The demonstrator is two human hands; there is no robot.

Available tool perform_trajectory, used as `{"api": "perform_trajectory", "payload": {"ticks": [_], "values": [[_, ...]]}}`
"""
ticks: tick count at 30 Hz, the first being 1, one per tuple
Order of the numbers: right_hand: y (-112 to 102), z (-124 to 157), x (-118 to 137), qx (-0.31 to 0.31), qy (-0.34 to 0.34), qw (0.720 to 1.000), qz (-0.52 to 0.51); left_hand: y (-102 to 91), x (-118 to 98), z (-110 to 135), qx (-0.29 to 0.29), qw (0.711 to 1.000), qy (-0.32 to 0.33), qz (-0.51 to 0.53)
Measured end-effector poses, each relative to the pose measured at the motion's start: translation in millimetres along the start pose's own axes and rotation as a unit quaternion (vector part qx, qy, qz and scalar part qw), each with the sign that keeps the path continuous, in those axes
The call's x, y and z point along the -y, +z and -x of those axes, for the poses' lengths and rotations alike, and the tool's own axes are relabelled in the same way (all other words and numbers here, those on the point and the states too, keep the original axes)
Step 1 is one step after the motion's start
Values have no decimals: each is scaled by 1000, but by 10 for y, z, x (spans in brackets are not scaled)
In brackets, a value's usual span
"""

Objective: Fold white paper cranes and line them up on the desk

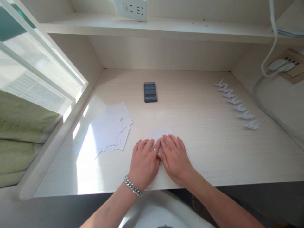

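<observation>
A small piece of white paper lies on the desk in front of me, its far part showing beyond my fingertips. My left hand rests over its near left part, fingers stretched forward and lying flat, a ring on one finger. Beside it, my right hand lies on the near right part, fingers extended and its thumb by the left index finger. Both hands touch the paper without visibly gripping it. The near part of the paper is hidden under them.
Loose white sheets overlap on the left, partly in sunlight. A dark, blurred-out rectangular object lies farther back. Several folded paper cranes form a row on the right. A shelf with a power strip spans above.
</observation>
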State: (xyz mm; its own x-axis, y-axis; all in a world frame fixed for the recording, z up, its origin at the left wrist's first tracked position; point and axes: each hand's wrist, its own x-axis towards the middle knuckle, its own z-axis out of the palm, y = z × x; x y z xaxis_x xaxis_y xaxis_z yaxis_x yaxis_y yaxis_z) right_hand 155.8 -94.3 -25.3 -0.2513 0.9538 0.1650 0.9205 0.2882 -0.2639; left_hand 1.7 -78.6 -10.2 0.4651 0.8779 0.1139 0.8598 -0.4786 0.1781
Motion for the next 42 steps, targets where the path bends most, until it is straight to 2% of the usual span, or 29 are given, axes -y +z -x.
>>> {"api": "perform_trajectory", "payload": {"ticks": [4,8,13,15,16,17,20,27,30,33,37,42], "values": [[36,-6,53,21,-8,999,-28,21,26,39,-3,1000,12,0],[24,9,28,25,-4,999,-19,-51,98,115,-10,1000,9,-9],[31,-12,64,21,-8,1000,-11,-151,251,33,-29,998,-57,6],[29,-32,65,22,-13,1000,-13,-125,280,-74,-62,997,-15,51],[22,-42,52,22,-17,999,-15,-105,284,-133,-58,996,20,70],[9,-52,26,24,-22,999,-19,-87,284,-191,-45,995,48,79],[-59,-72,-124,29,-30,999,-25,-86,286,-332,3,997,63,36],[-183,-80,-549,-19,-24,999,-10,-336,305,-544,120,976,170,-56],[-175,-128,-563,-44,-21,999,-19,-384,222,-615,150,966,196,-81],[-150,-215,-498,-63,-42,997,-32,-374,137,-643,153,959,219,-97],[-117,-345,-430,-34,-71,995,-60,-364,134,-639,143,954,233,-122],[-131,-467,-447,-6,-78,996,-53,-442,178,-715,192,945,232,-126]]}}
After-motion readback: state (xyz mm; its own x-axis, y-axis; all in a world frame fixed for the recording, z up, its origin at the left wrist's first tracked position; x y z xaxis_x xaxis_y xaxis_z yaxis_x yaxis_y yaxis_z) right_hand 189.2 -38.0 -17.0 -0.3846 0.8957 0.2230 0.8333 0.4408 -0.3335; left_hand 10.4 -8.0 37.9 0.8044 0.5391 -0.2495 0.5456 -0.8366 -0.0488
